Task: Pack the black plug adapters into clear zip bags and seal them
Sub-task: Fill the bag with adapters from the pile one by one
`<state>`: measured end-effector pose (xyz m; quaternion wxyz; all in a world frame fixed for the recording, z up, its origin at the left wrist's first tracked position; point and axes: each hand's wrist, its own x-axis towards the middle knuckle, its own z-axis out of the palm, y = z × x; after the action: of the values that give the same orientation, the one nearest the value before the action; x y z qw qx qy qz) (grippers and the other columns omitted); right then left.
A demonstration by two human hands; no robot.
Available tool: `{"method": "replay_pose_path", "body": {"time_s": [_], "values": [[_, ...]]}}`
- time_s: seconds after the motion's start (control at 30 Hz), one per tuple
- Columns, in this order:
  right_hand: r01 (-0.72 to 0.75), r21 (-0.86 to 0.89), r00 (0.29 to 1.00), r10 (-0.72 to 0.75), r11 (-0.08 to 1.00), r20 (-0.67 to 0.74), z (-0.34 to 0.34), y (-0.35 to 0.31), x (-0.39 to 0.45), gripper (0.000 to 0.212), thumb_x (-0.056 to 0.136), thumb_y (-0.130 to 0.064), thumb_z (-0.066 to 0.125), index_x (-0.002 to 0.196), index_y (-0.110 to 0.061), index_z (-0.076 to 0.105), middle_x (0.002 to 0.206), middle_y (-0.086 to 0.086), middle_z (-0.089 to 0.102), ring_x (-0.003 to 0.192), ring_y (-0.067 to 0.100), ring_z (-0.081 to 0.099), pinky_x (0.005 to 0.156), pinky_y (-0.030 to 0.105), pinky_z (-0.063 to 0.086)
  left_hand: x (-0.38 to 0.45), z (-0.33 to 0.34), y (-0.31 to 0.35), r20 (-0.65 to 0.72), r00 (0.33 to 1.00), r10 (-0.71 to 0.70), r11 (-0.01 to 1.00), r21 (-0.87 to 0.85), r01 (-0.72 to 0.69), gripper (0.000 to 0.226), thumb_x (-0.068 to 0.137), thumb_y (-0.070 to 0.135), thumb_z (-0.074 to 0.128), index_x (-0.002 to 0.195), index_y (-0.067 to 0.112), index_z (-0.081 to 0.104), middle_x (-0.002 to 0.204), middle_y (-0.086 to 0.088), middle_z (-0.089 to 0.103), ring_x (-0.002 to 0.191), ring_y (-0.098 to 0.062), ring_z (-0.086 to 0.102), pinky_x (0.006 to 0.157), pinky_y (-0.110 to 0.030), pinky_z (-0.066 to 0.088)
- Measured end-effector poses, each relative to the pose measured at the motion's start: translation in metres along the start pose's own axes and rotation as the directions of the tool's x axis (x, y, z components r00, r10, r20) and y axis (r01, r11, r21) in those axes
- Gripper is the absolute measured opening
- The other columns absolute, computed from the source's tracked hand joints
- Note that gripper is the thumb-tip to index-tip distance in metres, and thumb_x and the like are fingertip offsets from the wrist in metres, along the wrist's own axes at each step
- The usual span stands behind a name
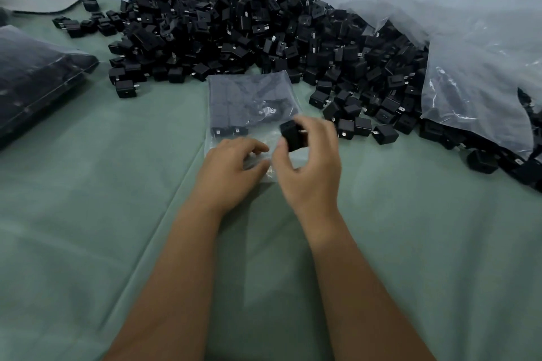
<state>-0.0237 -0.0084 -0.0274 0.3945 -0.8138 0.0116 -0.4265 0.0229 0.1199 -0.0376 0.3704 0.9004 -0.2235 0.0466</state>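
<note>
While the left hand is pinning the limp, slippery zip bag mouth, the right hand is pinching a light, rigid plug adapter by its flat sides.

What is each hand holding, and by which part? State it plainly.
Right hand pinches one black plug adapter by its body. Left hand grips the near open edge of the clear zip bag.

Both bare forearms reach toward twelve o'clock; the left hand lies palm-down with fingers curled, while the right hand, at its three o'clock, is raised, fingers pinched together
</note>
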Motion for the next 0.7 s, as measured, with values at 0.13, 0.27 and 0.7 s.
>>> {"method": "replay_pose_path", "body": {"time_s": [0.13, 0.27, 0.7], "values": [[0.123, 0.07, 0.991, -0.126, 0.99, 0.034, 0.01, -0.021, -0.013, 0.028, 0.076, -0.022, 0.059, 0.095, -0.004, 0.068, 0.091, 0.005, 0.062, 0.078, 0.014, 0.059, 0.068, 0.022, 0.051, 0.0, -0.004, 0.0, -0.072, 0.995, 0.071, 0.995, -0.07, -0.076, 0.02, 0.076, 0.009, 0.062, 0.071, 0.028, 0.057, 0.08, 0.003, 0.058, 0.084, -0.033, 0.056, 0.07, -0.036, 0.04], [0.079, -0.022, 0.993, -0.077, 0.997, 0.089, 0.012, -0.021, -0.014, 0.026, 0.074, -0.029, 0.057, 0.089, -0.01, 0.069, 0.088, -0.001, 0.06, 0.071, 0.013, 0.056, 0.057, 0.028, 0.049, -0.001, -0.005, -0.001, -0.203, 0.979, 0.031, 0.999, -0.023, -0.036, 0.022, 0.075, -0.003, 0.073, 0.095, 0.007, 0.073, 0.103, -0.008, 0.066, 0.101, -0.028, 0.057, 0.088, -0.032, 0.041], [0.138, -0.41, 0.945, 0.004, 0.901, 0.327, 0.019, -0.006, -0.011, 0.018, 0.088, -0.028, 0.061, 0.09, -0.009, 0.06, 0.08, 0.007, 0.065, 0.08, 0.027, 0.059, 0.059, 0.028, 0.029, -0.003, -0.005, 0.007, -0.447, 0.892, 0.058, 0.996, -0.04, -0.085, 0.005, 0.082, 0.011, 0.07, 0.085, 0.012, 0.074, 0.088, 0.003, 0.066, 0.088, -0.017, 0.058, 0.082, -0.008, 0.035]]}}
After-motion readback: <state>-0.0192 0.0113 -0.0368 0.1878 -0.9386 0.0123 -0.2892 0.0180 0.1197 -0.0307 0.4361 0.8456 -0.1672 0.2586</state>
